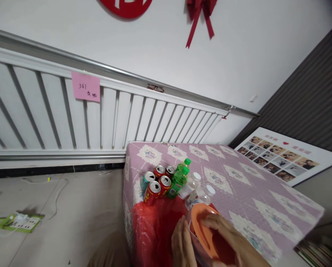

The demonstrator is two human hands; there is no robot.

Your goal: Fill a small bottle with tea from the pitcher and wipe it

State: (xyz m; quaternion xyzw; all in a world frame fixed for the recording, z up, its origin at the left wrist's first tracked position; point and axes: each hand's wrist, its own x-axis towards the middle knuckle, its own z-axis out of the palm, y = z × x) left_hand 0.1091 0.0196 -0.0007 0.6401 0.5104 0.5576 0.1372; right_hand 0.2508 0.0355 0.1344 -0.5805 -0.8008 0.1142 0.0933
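At the lower middle, my right hand [224, 233] grips an orange lid [197, 220] over a clear plastic container [201, 246]. The lid is tilted, and I cannot tell whether it is seated on the rim. My left hand [182, 243] presses against the container's left side, its fingers held together. Under and beside that hand spreads a red plastic bag [152, 230]. Just beyond the bag stand several open drink cans [153, 191], green-capped bottles [178, 181] and two clear bottles with white caps [201, 195]. The container's lower part is out of frame.
A purple flowered cloth [218, 178] covers the table. Behind it runs a white radiator [143, 118] with a pink note [86, 87] and glasses [155, 88] on top. A photo board [282, 155] leans at the right. A power strip [21, 222] lies on the floor at left.
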